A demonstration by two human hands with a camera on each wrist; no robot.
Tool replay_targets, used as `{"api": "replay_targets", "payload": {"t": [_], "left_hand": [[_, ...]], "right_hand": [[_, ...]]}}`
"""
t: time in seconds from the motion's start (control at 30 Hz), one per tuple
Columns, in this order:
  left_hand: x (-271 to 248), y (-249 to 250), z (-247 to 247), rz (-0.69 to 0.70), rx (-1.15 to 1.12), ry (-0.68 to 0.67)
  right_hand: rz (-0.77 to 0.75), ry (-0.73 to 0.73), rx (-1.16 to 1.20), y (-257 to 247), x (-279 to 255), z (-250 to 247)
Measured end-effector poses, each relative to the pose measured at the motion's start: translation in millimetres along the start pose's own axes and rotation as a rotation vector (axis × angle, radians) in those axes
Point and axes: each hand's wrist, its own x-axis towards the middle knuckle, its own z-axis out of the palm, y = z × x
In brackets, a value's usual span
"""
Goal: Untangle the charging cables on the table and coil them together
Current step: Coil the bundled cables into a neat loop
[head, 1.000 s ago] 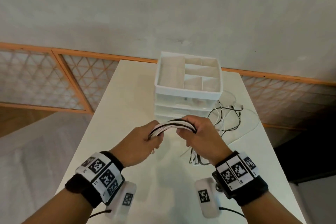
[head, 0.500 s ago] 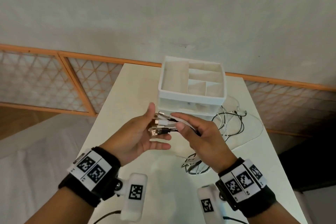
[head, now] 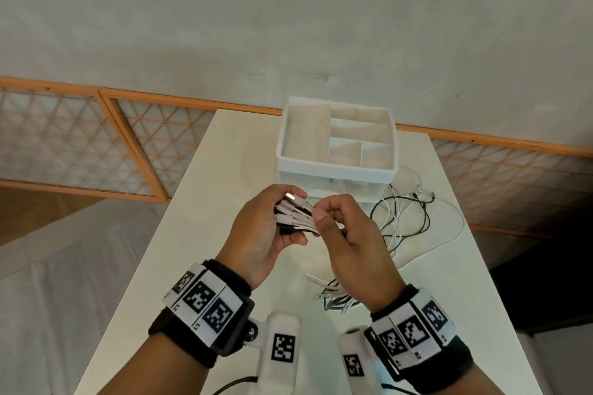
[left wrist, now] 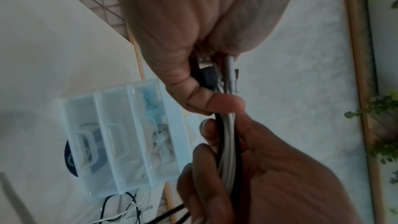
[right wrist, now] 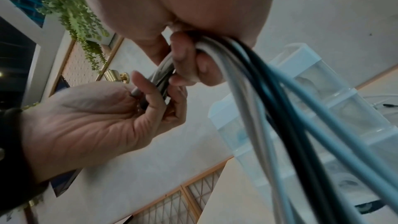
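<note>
Left hand: the left hand is held palm up above the table, fingers curled around the plug ends of the cable bundle, with the thumb closing over them from the near side.
Right hand: the right hand sits just right of the left, its fingers and thumb pinching the same bundle a little way back from the plugs.
Cable bundle: white and black charging cables lie side by side between the two hands; their plugs fan out across the left palm, one metal tip pointing up past the fingers. Below the right hand the cables hang down toward the table.
Loose cables: more black and white cable lies tangled on the table to the right of the right hand, and a small heap of loops shows on the table under the right wrist.
Organizer: a white drawer organizer with open top compartments stands just beyond both hands.
Table: the white table runs under both hands.
Wrists: each wrist wears a black band with printed markers.
</note>
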Motion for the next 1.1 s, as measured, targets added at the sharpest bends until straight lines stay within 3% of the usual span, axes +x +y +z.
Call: {"api": "replay_targets", "payload": {"t": [0.13,0.4,0.6,0.83,1.1], "left_hand": [[2,-1,4,0.003,0.047,-0.018],[4,-6,4,-0.036,0.119,-0.029],[3,-16,3,-0.122,0.140,-0.100],[8,-24,3,-0.089,0.069,0.052],[4,-34,-1,-0.117,0.168,-0.079]], "right_hand": [[0.046,0.078,0.090,2,1,0],[0.134,0.042,0.161,5,-2,-1],[0.174,0.174,0.159,13,-4,-3],[0.176,0.077,0.183,15,-11,-5],[0.234,0.016,0.177,24,-19,-8]]}}
